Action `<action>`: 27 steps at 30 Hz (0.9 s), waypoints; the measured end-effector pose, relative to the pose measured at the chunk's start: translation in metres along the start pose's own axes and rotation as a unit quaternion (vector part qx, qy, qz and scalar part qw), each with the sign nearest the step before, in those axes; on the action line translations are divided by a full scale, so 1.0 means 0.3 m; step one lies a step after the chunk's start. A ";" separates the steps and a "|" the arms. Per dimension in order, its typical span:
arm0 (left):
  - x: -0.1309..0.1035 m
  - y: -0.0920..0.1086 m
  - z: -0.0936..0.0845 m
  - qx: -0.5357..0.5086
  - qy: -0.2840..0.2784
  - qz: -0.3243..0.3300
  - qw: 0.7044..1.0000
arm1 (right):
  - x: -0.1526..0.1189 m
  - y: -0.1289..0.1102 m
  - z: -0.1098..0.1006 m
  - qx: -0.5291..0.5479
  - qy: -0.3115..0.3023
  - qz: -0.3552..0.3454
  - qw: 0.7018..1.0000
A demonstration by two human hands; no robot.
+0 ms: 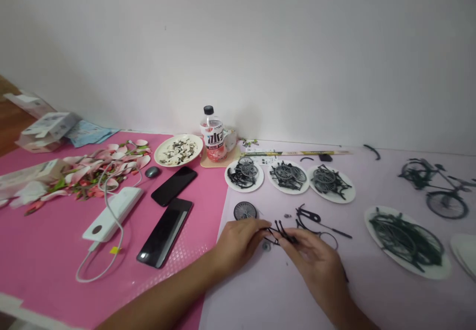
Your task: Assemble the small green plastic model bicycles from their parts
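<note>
My left hand (238,241) pinches the left end of a black plastic model bicycle frame part (281,231). On its other side, my right hand (317,258) grips the same piece between thumb and fingers. Its thin prongs stick up between the two hands; the fingers hide some of it. Just beyond my left hand lies a spoked toy wheel (245,211). Loose black parts (309,215), among them a flat piece with a hole and a thin rod, lie past my right hand. A small grey round piece (266,246) rests under the held part.
Several white plates (349,198) carry black bicycle parts. An assembled model bicycle (433,183) stands at right. A drink bottle (213,134) and a bowl (158,159) stand near the wall. Two phones (165,233), a power strip (113,214) with cable, and pink petals (107,166) lie left.
</note>
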State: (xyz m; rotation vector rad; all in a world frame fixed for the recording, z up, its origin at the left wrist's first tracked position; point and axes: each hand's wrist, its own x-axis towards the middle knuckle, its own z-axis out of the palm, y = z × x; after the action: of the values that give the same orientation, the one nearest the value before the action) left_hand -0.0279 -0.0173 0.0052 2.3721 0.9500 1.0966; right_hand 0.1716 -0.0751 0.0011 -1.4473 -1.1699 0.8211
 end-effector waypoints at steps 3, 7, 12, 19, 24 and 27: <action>0.009 0.006 -0.003 0.004 0.015 0.029 0.999 | 0.013 0.030 -0.011 -0.017 -0.008 0.008 1.000; 0.013 0.013 -0.005 -0.008 0.025 0.051 0.998 | 0.017 0.059 -0.024 -0.012 -0.007 0.034 0.999; 0.001 0.017 -0.003 0.015 0.021 0.027 0.999 | -0.003 0.049 -0.026 0.057 0.003 0.045 0.997; -0.006 0.025 0.003 -0.011 0.014 0.005 1.000 | 0.028 0.022 -0.029 0.053 0.008 -0.029 0.998; -0.014 0.042 0.020 -0.054 0.000 -0.046 0.997 | 0.035 0.029 -0.033 0.041 0.015 -0.077 0.996; -0.022 0.051 0.035 -0.079 0.006 -0.049 0.996 | 0.036 0.036 -0.037 0.016 0.006 -0.090 0.996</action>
State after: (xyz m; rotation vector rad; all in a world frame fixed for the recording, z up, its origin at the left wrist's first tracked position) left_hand -0.0163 -0.0331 0.0036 2.1715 0.9372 1.1061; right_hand 0.1874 -0.0678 -0.0059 -1.2978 -1.2518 0.7032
